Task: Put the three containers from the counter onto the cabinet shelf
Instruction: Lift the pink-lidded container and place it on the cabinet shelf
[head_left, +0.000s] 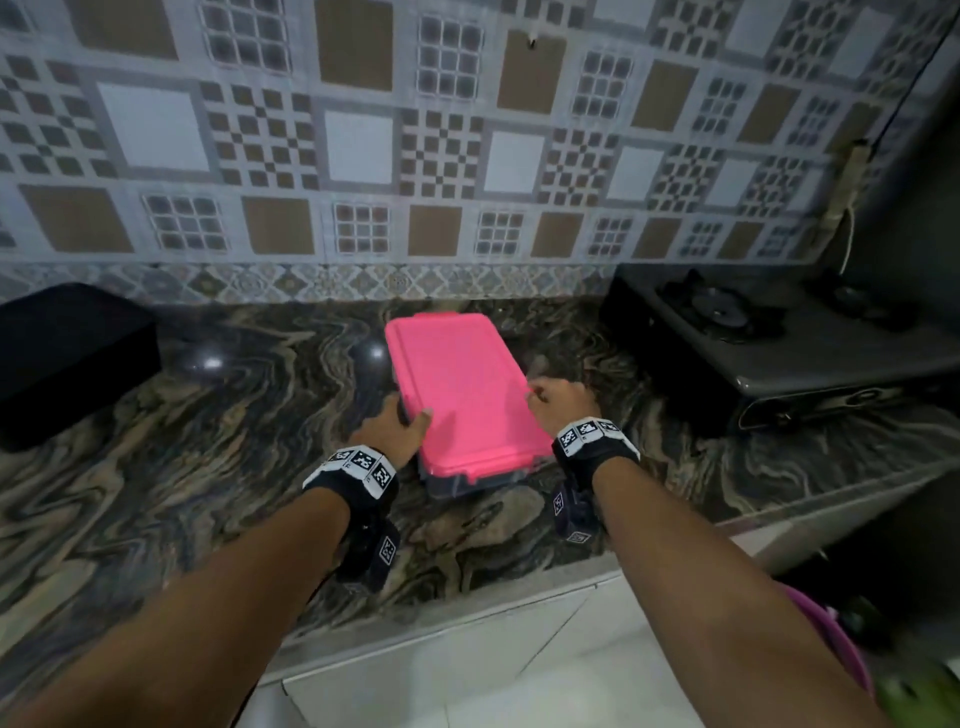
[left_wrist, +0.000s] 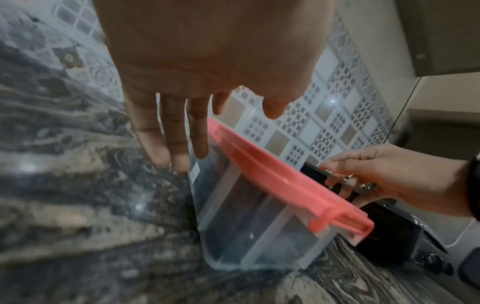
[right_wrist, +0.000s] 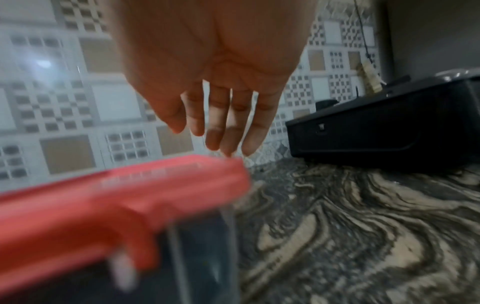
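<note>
a clear plastic box (head_left: 470, 480) with a bright pink lid (head_left: 462, 389) sits flat on the dark swirly stone counter (head_left: 208, 467), in the middle, a little way out from the tiled wall (head_left: 467, 156). the left hand (head_left: 392, 423) is on the box's left side, with its thumb lying on top of the lid's edge and its fingers (left_wrist: 200, 139) straight and close together, pointing down along the clear side wall. the right hand (head_left: 561, 402) is at the box's right edge; its fingers (right_wrist: 221, 131) are a bit bent and close together near the lid's rim, and you cannot tell for sure if they touch it. a black stove (head_left: 779, 338) stands on the counter to the right of the box, well apart. a black box shape (head_left: 67, 358) sits far off to the left by the wall. both wrists wear black bands with checkered tags (head_left: 363, 462).
</note>
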